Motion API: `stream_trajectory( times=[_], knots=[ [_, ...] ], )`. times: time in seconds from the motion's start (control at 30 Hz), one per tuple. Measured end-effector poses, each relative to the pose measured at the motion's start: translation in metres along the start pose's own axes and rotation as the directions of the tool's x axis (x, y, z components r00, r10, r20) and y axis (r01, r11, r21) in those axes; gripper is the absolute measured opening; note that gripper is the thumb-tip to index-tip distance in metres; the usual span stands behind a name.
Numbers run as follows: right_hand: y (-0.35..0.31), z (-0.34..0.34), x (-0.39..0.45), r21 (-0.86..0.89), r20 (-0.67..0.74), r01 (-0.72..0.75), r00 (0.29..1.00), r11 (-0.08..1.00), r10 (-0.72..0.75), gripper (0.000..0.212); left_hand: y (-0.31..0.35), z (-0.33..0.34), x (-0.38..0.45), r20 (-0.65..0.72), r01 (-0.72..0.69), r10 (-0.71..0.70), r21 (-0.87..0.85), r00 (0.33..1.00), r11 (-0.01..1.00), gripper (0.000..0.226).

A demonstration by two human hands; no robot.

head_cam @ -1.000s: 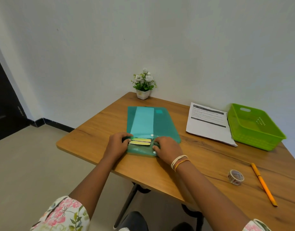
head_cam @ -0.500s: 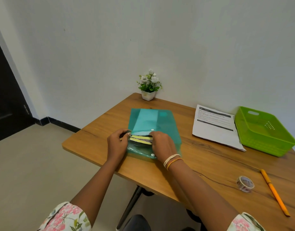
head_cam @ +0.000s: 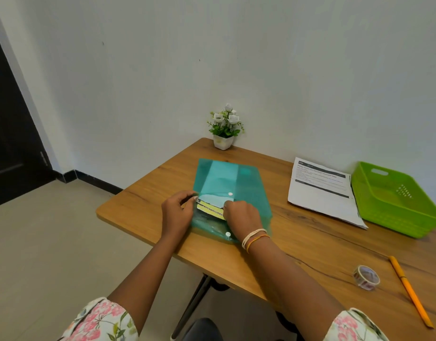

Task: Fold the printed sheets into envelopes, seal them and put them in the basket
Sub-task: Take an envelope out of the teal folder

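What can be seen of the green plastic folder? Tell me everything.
The green plastic folder is translucent teal with white snap buttons. It lies flat on the wooden table, its flap open toward the near edge. The left hand holds its mouth open; the right hand pinches pale blue and yellow papers inside.

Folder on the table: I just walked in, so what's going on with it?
A person has the green folder open on the table. The left hand holds its mouth open; the right hand pinches the papers inside. The printed sheets, basket, tape and pencil lie untouched.
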State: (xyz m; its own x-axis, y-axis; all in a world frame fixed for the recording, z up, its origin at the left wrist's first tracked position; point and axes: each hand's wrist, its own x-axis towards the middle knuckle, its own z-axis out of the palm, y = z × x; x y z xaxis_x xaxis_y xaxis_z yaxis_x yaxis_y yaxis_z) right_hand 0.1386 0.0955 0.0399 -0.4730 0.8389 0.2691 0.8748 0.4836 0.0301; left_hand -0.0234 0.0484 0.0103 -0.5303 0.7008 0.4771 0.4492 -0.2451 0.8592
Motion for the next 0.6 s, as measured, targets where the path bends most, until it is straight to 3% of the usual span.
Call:
stream_trajectory(
  times=[0.1, 0.2, 0.3, 0.4, 0.5, 0.6],
  knots=[
    [0.008, 0.006, -0.008, 0.169, -0.206, 0.027, 0.979, 0.985, 0.008, 0.02, 0.001, 0.001, 0.0, 0.034, -0.006, 0.004, 0.053, 0.999, 0.999, 0.015],
    [0.014, 0.006, -0.023, 0.369, -0.455, 0.128, 0.889, 0.92, 0.059, 0.011, 0.0, 0.001, 0.001, 0.062, -0.015, 0.009, 0.1, 0.998, 0.995, 0.016],
    [0.017, -0.004, -0.032, 0.52, -0.558, 0.196, 0.815, 0.831, 0.157, 0.006, -0.001, 0.001, 0.001, 0.103, 0.007, -0.02, 0.125, 0.995, 0.992, 0.018],
    [0.018, -0.018, -0.028, 0.669, -0.562, 0.227, 0.777, 0.708, 0.281, 0.007, -0.003, 0.002, 0.001, 0.144, 0.014, -0.038, 0.163, 0.989, 0.987, 0.019],
    [0.017, -0.041, -0.023, 0.836, -0.452, 0.196, 0.774, 0.513, 0.442, 0.014, -0.001, 0.003, -0.001, 0.198, -0.004, -0.038, 0.206, 0.98, 0.979, 0.017],
    [0.019, -0.066, -0.018, 0.92, -0.357, 0.148, 0.694, 0.362, 0.626, 0.01, 0.005, 0.0, -0.007, 0.309, -0.026, -0.034, 0.186, 0.95, 0.982, 0.029]
  ],
)
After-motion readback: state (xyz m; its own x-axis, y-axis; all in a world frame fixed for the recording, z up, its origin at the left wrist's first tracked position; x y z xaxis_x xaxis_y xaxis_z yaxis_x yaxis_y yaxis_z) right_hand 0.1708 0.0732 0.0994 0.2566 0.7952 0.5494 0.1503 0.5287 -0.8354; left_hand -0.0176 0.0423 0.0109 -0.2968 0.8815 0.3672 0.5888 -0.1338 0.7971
